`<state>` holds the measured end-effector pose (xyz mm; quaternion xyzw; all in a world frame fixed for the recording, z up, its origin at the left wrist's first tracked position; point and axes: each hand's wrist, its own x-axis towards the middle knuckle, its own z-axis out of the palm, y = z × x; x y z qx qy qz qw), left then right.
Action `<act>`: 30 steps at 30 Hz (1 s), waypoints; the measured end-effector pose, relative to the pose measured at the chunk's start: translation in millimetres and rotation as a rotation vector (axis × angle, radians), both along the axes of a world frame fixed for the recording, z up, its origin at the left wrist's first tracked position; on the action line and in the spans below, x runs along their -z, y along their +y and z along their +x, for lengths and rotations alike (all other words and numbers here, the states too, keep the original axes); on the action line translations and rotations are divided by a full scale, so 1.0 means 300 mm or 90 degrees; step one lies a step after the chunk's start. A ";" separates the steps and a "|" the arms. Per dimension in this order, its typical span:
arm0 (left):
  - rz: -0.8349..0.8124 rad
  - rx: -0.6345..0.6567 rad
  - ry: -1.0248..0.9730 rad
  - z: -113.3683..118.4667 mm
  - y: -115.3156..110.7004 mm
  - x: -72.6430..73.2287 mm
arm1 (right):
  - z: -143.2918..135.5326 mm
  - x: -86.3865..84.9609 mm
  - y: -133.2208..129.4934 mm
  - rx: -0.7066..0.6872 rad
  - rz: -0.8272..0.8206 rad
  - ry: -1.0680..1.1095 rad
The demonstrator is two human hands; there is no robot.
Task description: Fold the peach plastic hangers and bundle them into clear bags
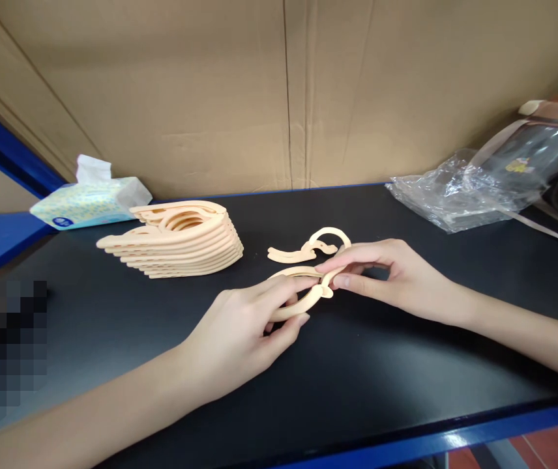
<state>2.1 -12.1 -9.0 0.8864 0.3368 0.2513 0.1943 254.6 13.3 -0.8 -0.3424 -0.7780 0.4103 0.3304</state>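
Observation:
Between both hands is a cream plastic folding hanger (303, 305), held low over the black table. My left hand (249, 319) is closed around its curved arms, thumb below and fingers over the top. With thumb and fingertips, my right hand (396, 277) pinches the hook end; the fingers cover part of it. Just behind lies a loose cream piece (291, 256) with a curved hook, partly hidden by the right fingers. A neat stack of folded cream hangers (205, 244) stands to the left, apart from my hands.
A tissue pack (93, 202) sits at the back left. At the back right lie a crumpled clear plastic bag (459, 189) and a transparent bottle with a strap (528, 156). Cardboard (210, 98) walls the rear. The black table (357, 384) has a blue front edge.

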 end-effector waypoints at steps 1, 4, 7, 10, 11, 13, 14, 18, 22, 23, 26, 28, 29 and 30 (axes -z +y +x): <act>-0.034 0.005 -0.014 0.001 0.000 -0.005 | -0.001 0.001 -0.002 -0.013 0.014 -0.004; -0.095 0.008 -0.039 0.000 0.005 -0.021 | -0.004 0.000 -0.013 -0.041 0.063 0.011; -0.157 -0.005 -0.057 -0.003 0.014 -0.033 | -0.002 -0.005 -0.021 -0.024 0.134 -0.005; -0.259 -0.015 -0.095 -0.004 0.019 -0.038 | 0.010 -0.002 -0.017 -0.015 0.246 -0.102; -0.295 -0.019 -0.108 -0.002 0.019 -0.040 | 0.015 0.003 -0.013 -0.022 0.281 -0.146; -0.373 -0.031 -0.125 0.002 0.017 -0.045 | 0.023 0.017 -0.004 -0.039 0.331 -0.239; -0.414 -0.044 -0.130 0.005 0.015 -0.048 | 0.025 0.024 0.001 -0.046 0.347 -0.279; -0.544 -0.074 -0.154 0.011 0.013 -0.056 | 0.023 0.047 0.013 -0.044 0.379 -0.350; -0.584 0.000 -0.197 0.001 0.028 -0.052 | 0.021 0.047 0.017 -0.032 0.382 -0.338; -0.586 0.007 -0.200 -0.002 0.033 -0.051 | 0.021 0.045 0.018 -0.028 0.383 -0.334; -0.609 -0.007 -0.192 -0.009 0.046 -0.050 | 0.022 0.042 0.019 -0.021 0.387 -0.335; -0.644 -0.011 -0.203 -0.008 0.052 -0.049 | 0.022 0.041 0.017 -0.019 0.396 -0.341; -0.664 -0.005 -0.216 -0.006 0.054 -0.049 | 0.021 0.041 0.015 -0.019 0.404 -0.347; -0.680 -0.002 -0.227 -0.004 0.055 -0.050 | 0.021 0.040 0.013 -0.019 0.413 -0.354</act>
